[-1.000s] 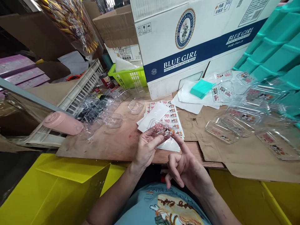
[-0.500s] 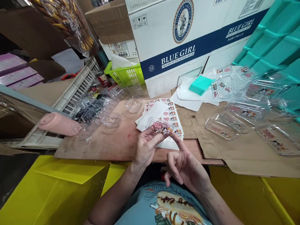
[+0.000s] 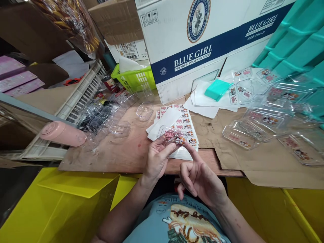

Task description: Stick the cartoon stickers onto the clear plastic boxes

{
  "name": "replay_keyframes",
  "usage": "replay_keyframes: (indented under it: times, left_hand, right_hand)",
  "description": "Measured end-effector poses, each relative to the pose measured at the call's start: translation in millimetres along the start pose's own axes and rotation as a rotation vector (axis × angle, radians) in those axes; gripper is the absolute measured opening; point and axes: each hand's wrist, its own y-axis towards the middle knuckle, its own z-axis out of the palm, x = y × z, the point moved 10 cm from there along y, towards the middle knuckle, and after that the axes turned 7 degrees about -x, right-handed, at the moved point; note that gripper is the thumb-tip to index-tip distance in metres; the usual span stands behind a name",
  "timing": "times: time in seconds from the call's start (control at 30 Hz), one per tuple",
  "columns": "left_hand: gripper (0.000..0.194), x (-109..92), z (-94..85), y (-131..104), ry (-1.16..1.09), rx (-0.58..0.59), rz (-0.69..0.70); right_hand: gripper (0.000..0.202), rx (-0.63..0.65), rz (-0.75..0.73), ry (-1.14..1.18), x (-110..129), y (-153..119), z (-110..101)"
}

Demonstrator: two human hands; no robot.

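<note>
My left hand (image 3: 157,158) pinches a small clear plastic cover (image 3: 167,130) between thumb and fingers. A sticker (image 3: 178,137) with pink lettering and cartoon pets lies on the cover. My right hand (image 3: 202,177) holds nothing; its index finger is stretched out and its tip touches the right end of the cover, while the other fingers are half bent and apart. Under the cover, sheets of the same stickers (image 3: 188,126) lie on the table, with white backing paper (image 3: 169,118) on top of them.
Clear covers with stickers (image 3: 240,140) lie on cardboard at right, before stacked turquoise boxes (image 3: 291,50). Plain clear covers (image 3: 120,129) and a pink tumbler (image 3: 63,134) sit at left. A beer carton (image 3: 182,81), green basket (image 3: 134,78) and turquoise block (image 3: 217,89) stand behind.
The view has shifted very slightly. Both hands and the cover stay almost where they were, with the right index fingertip still at the cover's right end.
</note>
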Motion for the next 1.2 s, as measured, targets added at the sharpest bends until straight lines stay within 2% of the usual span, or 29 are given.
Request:
replay_keyframes:
  times: [0.27,0.37,0.57,0.77,0.9,1.03,1.2]
  left_hand:
    - [0.020,-4,2.2,-2,0.028,0.065,0.022]
    - [0.010,-5,-2.2,0,-0.009,0.021,0.027]
    - [0.016,-12,-4.9,1,0.021,-0.077,0.122]
    - [0.016,-23,-0.1,-3,0.082,-0.095,0.234]
    - [0.018,-32,6.0,-7,0.128,-0.094,0.309]
    - [0.021,-35,14.3,-9,0.170,-0.048,0.315]
    - [0.024,-33,25.0,-12,0.201,0.031,0.287]
  right_hand:
    - [0.074,-0.029,-0.013,-0.020,-1,1,-3]
    - [0.075,-0.044,-0.028,-0.041,-2,2,-3]
    - [0.069,-0.098,-0.087,-0.143,1,2,-3]
    - [0.070,-0.249,-0.196,-0.403,12,-1,-1]
    - [0.069,-0.281,-0.233,-0.581,16,-3,7]
    - [0.072,-0.287,-0.314,-0.761,19,-5,11]
    - [0.080,-0.324,-0.372,-0.990,23,-16,5]
